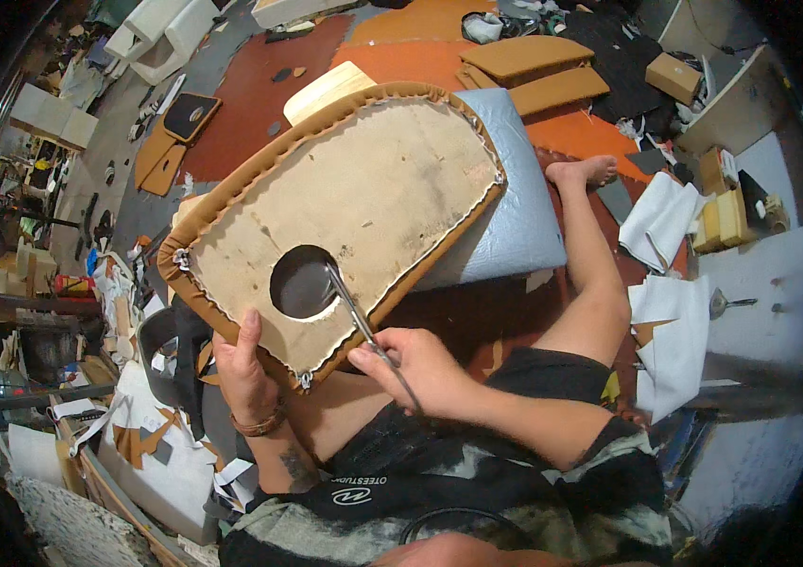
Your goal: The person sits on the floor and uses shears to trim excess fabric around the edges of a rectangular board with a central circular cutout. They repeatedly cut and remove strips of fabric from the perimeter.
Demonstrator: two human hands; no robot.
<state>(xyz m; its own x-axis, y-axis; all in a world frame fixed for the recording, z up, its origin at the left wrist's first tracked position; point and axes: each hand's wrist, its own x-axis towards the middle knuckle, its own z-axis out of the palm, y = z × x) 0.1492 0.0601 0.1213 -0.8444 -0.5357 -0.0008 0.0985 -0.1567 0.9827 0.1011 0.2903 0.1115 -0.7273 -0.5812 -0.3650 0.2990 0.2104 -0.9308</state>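
A padded panel (pixel 373 205) is tilted before me, its pale backing board facing up. Brown upholstery material (pixel 259 159) wraps over the rim in gathers, with a ragged trimmed edge along the board. Near the lower left, a round hole (pixel 302 282) in the board shows dark material inside. My left hand (pixel 249 368) grips the lower left edge, thumb on top. In my right hand (pixel 415 368) is a slim metal hand tool (pixel 353 303), seemingly scissors. Its tip lies at the hole's right rim; the fingers hide part of its handles.
Under the panel sits a blue-grey wrapped block (pixel 515 198), with a wooden board (pixel 327 92) behind. Brown padded panels (pixel 529 64) lie at the back right, smaller ones (pixel 174 145) at the left. White fabric (pixel 660 220) is to the right. Scraps (pixel 153 443) litter the lower left.
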